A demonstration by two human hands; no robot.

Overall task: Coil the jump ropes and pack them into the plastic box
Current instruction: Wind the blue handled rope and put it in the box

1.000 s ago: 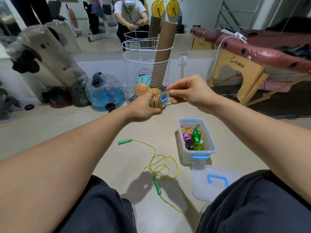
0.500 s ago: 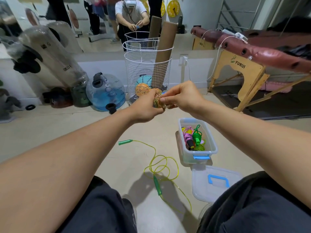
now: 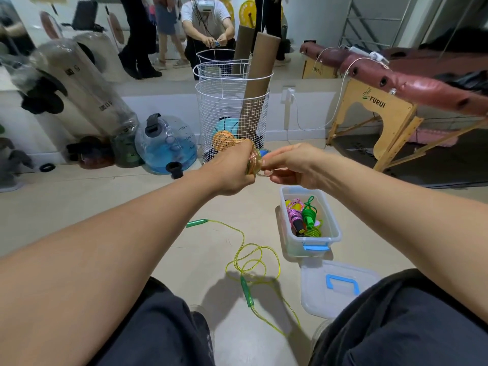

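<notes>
— What fills the lower edge?
— Both forearms and dark-clad knees, cut off by the frame; one knee hides a corner of the box lid [image 3: 335, 289].
— And the plastic box [image 3: 333, 228]?
— Open on the floor, coiled ropes [image 3: 303, 217] inside, tangled and hard to separate.
— The loose yellow-green jump rope [image 3: 253, 260]?
— Sprawled on the floor left of the box.
— The hands?
— Together in midair. The left hand [image 3: 232, 170] grips an orange coiled rope [image 3: 254, 162], mostly hidden; the right hand [image 3: 293, 165] pinches its loop end.
</notes>
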